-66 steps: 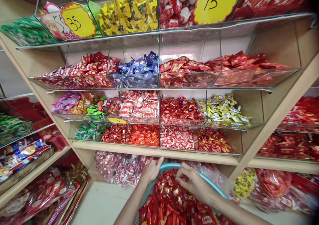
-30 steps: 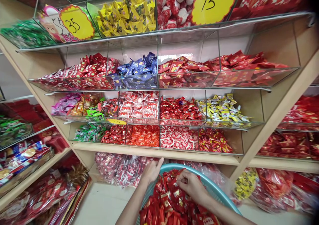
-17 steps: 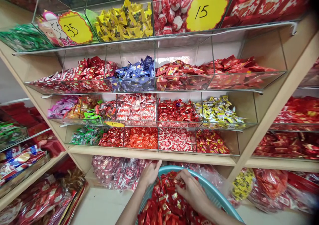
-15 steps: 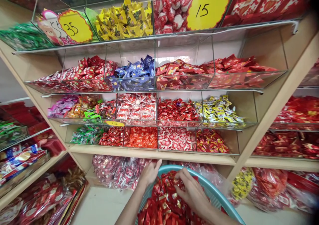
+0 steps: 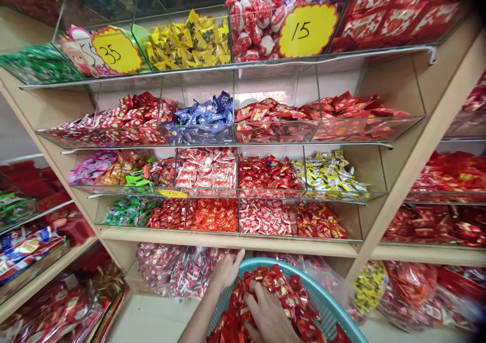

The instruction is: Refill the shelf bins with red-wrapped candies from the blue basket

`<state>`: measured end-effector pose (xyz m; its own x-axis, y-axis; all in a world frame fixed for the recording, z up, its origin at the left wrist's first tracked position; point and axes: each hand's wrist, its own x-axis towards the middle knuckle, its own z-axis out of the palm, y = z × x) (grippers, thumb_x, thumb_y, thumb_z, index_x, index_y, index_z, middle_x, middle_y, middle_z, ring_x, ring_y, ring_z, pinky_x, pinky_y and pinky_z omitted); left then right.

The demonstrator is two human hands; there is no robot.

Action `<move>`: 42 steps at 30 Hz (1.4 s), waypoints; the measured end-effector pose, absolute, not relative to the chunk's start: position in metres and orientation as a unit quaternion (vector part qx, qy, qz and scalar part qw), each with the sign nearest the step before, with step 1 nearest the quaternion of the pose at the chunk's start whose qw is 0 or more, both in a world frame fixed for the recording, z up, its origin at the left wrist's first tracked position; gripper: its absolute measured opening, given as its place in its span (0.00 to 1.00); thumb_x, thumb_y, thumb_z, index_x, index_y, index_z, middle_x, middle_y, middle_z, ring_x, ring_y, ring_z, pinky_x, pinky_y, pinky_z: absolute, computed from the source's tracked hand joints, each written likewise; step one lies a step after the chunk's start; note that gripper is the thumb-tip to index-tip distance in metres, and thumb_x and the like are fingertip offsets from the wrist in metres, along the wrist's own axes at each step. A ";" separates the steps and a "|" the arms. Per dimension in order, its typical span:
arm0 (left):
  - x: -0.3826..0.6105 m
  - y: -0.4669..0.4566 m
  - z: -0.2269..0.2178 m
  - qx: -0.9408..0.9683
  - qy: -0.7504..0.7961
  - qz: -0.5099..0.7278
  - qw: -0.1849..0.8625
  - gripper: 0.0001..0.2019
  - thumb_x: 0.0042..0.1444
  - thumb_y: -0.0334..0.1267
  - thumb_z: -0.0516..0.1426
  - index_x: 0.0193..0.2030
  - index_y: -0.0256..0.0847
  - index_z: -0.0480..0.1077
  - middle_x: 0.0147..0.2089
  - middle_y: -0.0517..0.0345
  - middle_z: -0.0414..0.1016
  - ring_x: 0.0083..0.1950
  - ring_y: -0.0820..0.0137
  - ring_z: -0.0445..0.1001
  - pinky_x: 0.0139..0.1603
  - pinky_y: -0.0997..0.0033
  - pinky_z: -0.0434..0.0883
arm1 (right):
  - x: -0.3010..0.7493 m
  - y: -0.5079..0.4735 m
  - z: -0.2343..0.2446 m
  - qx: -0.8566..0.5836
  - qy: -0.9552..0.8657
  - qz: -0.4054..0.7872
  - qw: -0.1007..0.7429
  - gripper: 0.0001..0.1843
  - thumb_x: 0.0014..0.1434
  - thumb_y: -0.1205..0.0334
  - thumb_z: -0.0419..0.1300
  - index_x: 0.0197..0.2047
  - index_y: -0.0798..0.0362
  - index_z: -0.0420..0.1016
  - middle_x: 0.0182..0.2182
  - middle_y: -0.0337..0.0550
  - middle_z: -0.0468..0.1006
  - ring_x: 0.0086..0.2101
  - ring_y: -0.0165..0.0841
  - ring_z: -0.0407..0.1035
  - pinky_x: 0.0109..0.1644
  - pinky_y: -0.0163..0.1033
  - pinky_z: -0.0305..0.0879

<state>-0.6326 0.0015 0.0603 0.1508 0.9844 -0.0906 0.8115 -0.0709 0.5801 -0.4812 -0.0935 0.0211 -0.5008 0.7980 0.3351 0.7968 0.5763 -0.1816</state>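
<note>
A teal plastic basket point(image 5: 294, 268) with slatted sides stands low in front of me, heaped with red foil-wrapped candies point(image 5: 292, 295). My left hand point(image 5: 227, 271) grips its upper left rim, the thumb up along the edge and the other fingers out of sight behind the wall. Bent over the pile, my right hand point(image 5: 270, 313) has its fingers apart and pushed among the wrappers. Its fingertips are partly hidden, and no candy is visibly clasped in it.
Ahead rises a wooden rack with clear bins of wrapped candies point(image 5: 268, 216) and yellow price cards point(image 5: 308, 30). Its lowest shelf board point(image 5: 228, 238) runs just beyond the basket. Bagged candies point(image 5: 170, 269) lie beneath it. More stocked shelves flank both sides.
My right hand has moved left and toward me across the red candies, its fingers spreading. My left hand stays on the basket rim. The view has tilted up slightly.
</note>
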 end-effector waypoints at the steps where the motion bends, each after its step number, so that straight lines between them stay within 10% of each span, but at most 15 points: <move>1: -0.633 0.001 0.061 0.713 0.629 0.168 0.262 0.37 0.60 0.63 0.33 0.25 0.38 0.71 0.26 0.51 0.74 0.31 0.66 0.72 0.31 0.73 0.58 | -0.484 -0.092 0.017 -0.465 -0.866 -0.004 0.184 0.24 0.43 0.70 0.60 0.46 0.49 0.63 0.49 0.48 0.68 0.42 0.43 0.69 0.41 0.45 0.72; 15: -0.631 0.001 0.065 0.708 0.633 0.172 0.262 0.37 0.59 0.64 0.34 0.24 0.39 0.71 0.26 0.50 0.75 0.31 0.64 0.73 0.32 0.72 0.60 | -0.478 -0.089 0.028 -0.491 -0.857 0.023 0.154 0.25 0.43 0.68 0.62 0.47 0.47 0.65 0.50 0.46 0.68 0.42 0.41 0.70 0.41 0.41 0.71; 23: -0.633 0.000 0.062 0.712 0.623 0.182 0.268 0.38 0.59 0.64 0.32 0.27 0.38 0.72 0.29 0.48 0.76 0.34 0.63 0.74 0.34 0.72 0.62 | -0.449 -0.026 0.198 -0.426 -0.827 -0.007 0.367 0.11 0.62 0.63 0.51 0.48 0.51 0.66 0.44 0.46 0.68 0.42 0.34 0.67 0.45 0.39 0.66; 28: -0.633 0.000 0.060 0.701 0.640 0.174 0.262 0.39 0.59 0.64 0.31 0.26 0.39 0.71 0.29 0.49 0.75 0.32 0.64 0.73 0.32 0.71 0.62 | -0.439 0.057 0.271 -0.518 -0.785 -0.054 0.334 0.08 0.60 0.64 0.54 0.40 0.52 0.73 0.39 0.43 0.73 0.41 0.34 0.67 0.44 0.36 0.61; 42: -0.636 0.003 0.055 0.695 0.636 0.186 0.280 0.39 0.57 0.67 0.31 0.25 0.40 0.69 0.26 0.51 0.74 0.30 0.64 0.72 0.32 0.71 0.62 | -0.467 0.137 0.259 -0.637 -0.731 0.080 0.232 0.13 0.56 0.58 0.55 0.35 0.54 0.79 0.36 0.51 0.80 0.37 0.38 0.73 0.35 0.35 0.60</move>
<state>-0.6356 0.0032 0.0552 0.1223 0.9877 -0.0977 0.7795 -0.0347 0.6254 -0.4670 0.1375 0.2594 -0.0812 0.9681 0.2370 0.8943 0.1757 -0.4116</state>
